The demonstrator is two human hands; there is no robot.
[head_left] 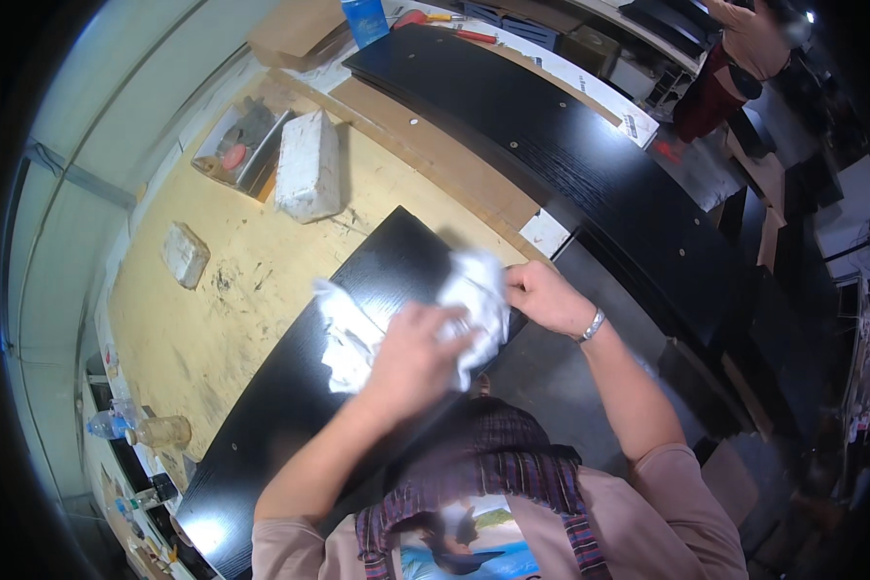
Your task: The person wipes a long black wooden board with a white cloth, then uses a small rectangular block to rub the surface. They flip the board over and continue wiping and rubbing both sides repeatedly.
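A long black board (290, 387) with a wood-grain surface lies slantwise in front of me, its far corner resting over the worktable. My left hand (418, 353) presses a crumpled white cloth (478, 300) against the board's top, fingers bent over it. Motion smears the cloth and these fingers. One part of the cloth spreads out to the left of the hand. At the board's right edge, beside the cloth, my right hand (551, 298) is closed with its fingers curled onto the edge. Its fingertips are partly hidden.
The yellowish worktable (251, 319) carries a white block (309, 166), a smaller block (185, 255) and an open box (242, 145) of odds and ends. Stacked black boards (551, 145) lie beyond to the right. Bottles (164, 431) stand at left. Another person (735, 68) works at the far right.
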